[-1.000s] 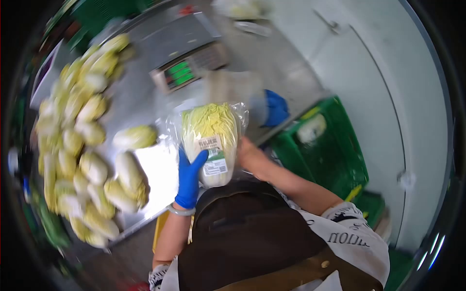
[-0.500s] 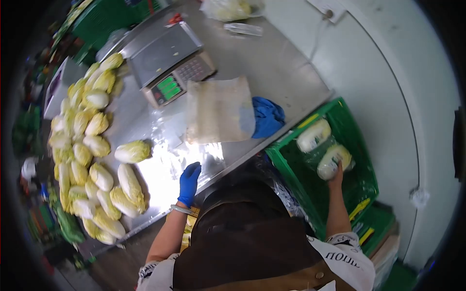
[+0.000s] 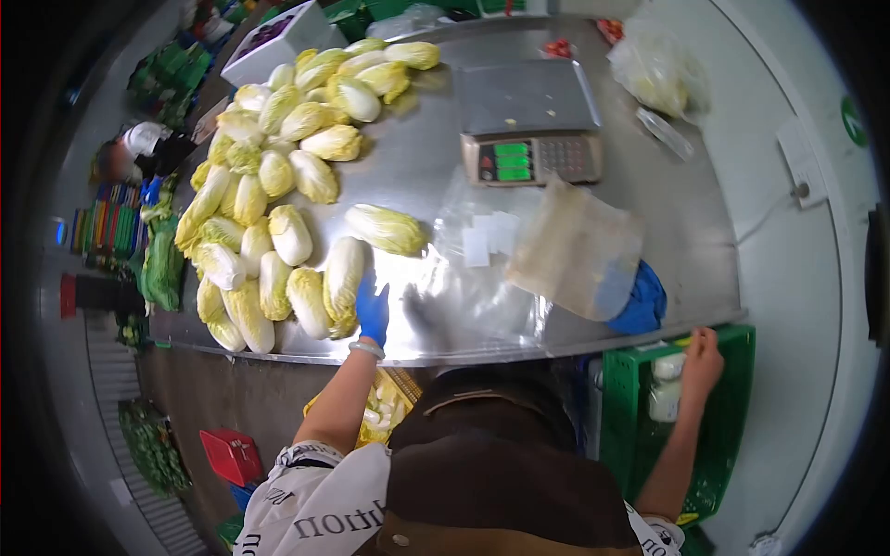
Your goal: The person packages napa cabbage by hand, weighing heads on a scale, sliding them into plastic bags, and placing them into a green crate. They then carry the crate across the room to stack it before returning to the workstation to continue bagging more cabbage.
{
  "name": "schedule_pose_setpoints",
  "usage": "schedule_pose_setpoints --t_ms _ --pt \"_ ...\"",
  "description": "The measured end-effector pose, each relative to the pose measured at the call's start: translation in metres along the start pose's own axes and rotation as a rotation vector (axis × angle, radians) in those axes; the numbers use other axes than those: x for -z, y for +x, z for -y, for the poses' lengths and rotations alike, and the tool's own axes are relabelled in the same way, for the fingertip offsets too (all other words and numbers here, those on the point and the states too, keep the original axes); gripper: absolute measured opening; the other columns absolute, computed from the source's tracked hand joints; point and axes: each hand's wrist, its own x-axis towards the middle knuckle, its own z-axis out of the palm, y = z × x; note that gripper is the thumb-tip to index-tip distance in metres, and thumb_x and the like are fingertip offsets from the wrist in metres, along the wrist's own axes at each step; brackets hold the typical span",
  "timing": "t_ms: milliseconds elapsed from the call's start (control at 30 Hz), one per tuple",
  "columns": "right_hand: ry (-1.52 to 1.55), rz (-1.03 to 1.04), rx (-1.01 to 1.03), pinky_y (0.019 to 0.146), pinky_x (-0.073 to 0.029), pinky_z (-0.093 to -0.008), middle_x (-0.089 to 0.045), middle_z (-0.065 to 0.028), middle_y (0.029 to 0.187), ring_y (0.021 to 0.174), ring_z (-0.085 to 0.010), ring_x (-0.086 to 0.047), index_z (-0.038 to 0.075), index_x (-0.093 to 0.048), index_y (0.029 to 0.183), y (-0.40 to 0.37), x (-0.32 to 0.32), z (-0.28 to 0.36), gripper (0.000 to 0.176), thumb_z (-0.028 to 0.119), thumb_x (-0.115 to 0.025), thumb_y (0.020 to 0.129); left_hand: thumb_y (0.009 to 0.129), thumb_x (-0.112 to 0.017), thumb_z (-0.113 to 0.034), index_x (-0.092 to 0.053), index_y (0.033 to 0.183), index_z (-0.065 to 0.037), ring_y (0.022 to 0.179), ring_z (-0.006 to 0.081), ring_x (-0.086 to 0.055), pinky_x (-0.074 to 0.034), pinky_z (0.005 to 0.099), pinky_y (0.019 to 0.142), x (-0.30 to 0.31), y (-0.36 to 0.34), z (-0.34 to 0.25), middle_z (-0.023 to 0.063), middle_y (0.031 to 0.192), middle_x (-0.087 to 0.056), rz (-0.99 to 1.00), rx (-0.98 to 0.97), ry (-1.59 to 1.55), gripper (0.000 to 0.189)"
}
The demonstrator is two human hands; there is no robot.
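My left hand (image 3: 373, 313), in a blue glove, is on the steel table (image 3: 426, 320) beside the right side of a pale napa cabbage (image 3: 344, 278); its fingers are extended. Just above lies another cabbage (image 3: 387, 229) on its side. A large heap of cabbages (image 3: 275, 173) covers the table's left part. My bare right hand (image 3: 704, 361) is raised over the green crate (image 3: 623, 426) at the right, its fingers bent together; whatever they may hold is too small to make out. Two wrapped cabbages (image 3: 665, 386) lie in that crate.
A scale (image 3: 533, 153) with green displays stands at the table's back. Near it are a clear plastic sheet (image 3: 575, 250), a blue cloth (image 3: 640, 301) and a bag (image 3: 658, 74). A person (image 3: 148, 144) is at far left. Below the table sits a yellow basket (image 3: 403, 385).
The view has turned toward the left. My left hand has moved left to the cabbages. My right hand has let go of the wrapped cabbage and come up out of the crate.
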Motion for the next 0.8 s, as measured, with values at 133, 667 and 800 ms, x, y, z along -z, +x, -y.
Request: schedule_pose_setpoints --t_ms 133,667,800 --pt "-0.274 0.385 0.251 0.065 -0.05 -0.0458 -0.067 -0.0179 0.072 0.071 -0.0367 -0.065 0.004 -0.068 0.075 -0.002 -0.136 0.163 0.052 0.053 -0.055 0.086 0.078 -0.071 -0.018 -0.036 0.138 0.002 0.125 0.0377 -0.042 -0.032 0.0418 0.106 0.063 0.086 0.022 0.0246 0.138 -0.041 -0.416 -0.155 0.297 0.072" --pt "-0.296 0.712 0.704 0.063 -0.052 -0.037 -0.067 -0.0114 0.077 0.074 -0.0274 -0.066 0.005 -0.068 0.089 -0.071 -0.252 0.314 0.04 0.044 -0.063 0.083 0.071 -0.076 -0.032 -0.04 0.136 -0.003 0.108 0.0347 -0.058 -0.049 0.0436 0.089 0.156 0.245 0.098 0.0208 0.124 -0.053 -0.369 0.226 -0.073 0.08" --pt "-0.117 0.605 1.171 0.088 -0.047 -0.0407 -0.058 -0.0105 0.119 0.107 -0.0264 -0.056 0.011 -0.059 0.116 -0.068 -0.244 0.404 0.039 0.028 -0.064 0.081 0.083 -0.065 -0.017 -0.046 0.131 -0.001 0.107 0.0274 -0.06 -0.05 0.0399 0.09 0.18 0.209 0.068 0.0146 0.12 -0.059 0.168 0.43 -1.124 0.054"
